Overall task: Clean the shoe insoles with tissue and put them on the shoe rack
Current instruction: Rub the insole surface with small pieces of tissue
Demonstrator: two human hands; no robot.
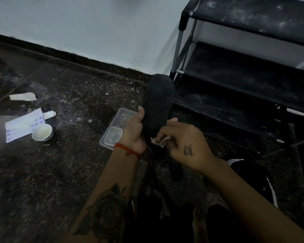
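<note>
Presently I am on the wiping step. My left hand grips the black insole by its lower edge, thumb laid along the side, and holds it upright above the floor, its toe end pointing toward the rack. My right hand pinches a small wad of tissue between curled fingers and presses it to the heel end of the insole. The insole is just beside the rack's lower shelves but not on them; I see no insole on any shelf.

Judgement: cleaning of this insole is under way, not finished. The next move calls for drawing the tissue up the length of the insole while the left hand keeps it steady, then a short reach right to lay it on a shelf. The shelves look dusty, which could soil a cleaned insole.

Containers: a clear plastic tray lies on the floor behind my left hand, with a smaller clear box sitting in it; further contents are too dim to tell. A white bowl stands to the left, holding what looks like pale liquid, touching a tissue pack. A loose scrap of tissue lies beyond.
</note>
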